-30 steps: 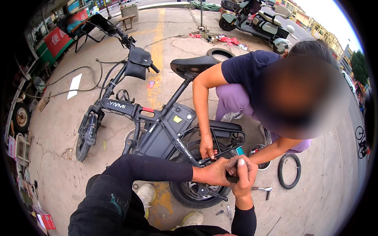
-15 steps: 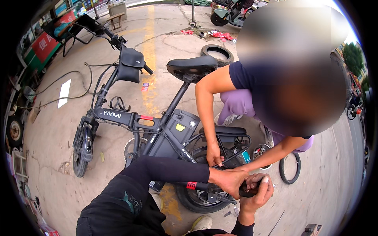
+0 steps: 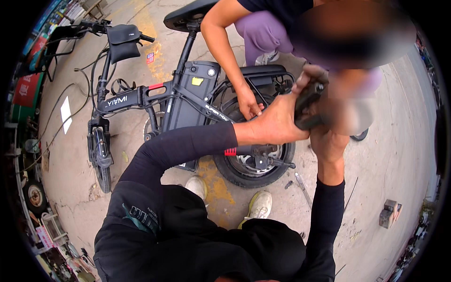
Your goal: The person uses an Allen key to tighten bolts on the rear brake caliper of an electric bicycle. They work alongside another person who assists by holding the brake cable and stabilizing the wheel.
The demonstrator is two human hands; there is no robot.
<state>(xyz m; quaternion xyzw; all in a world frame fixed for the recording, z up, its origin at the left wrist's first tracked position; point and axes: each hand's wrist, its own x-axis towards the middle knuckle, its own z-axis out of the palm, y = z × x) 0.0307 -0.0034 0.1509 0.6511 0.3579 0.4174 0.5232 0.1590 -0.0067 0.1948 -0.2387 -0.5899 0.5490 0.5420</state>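
My left hand (image 3: 279, 123) and my right hand (image 3: 330, 149) are raised together at the right, above the rear of a bicycle. Both are closed on a black curved object (image 3: 307, 101); blur and fingers hide much of it, so its kind is unclear. Below them is the rear wheel (image 3: 225, 170) of a black folding electric bicycle (image 3: 171, 110) with a battery box. Across from me crouches another person, whose hand (image 3: 249, 104) is at the top of that wheel.
On the ground near the wheel lies a long metal tool (image 3: 303, 188). A small box (image 3: 389, 214) stands at the right. Far left are a white sheet (image 3: 66, 114), a loose cable (image 3: 70, 91) and a small wheel (image 3: 35, 195). My shoes (image 3: 260, 205) are beside the bicycle.
My hands have lifted up and away from beside the rear wheel, with the black object between them. The view has shifted, and the other person's head now appears higher in the picture.
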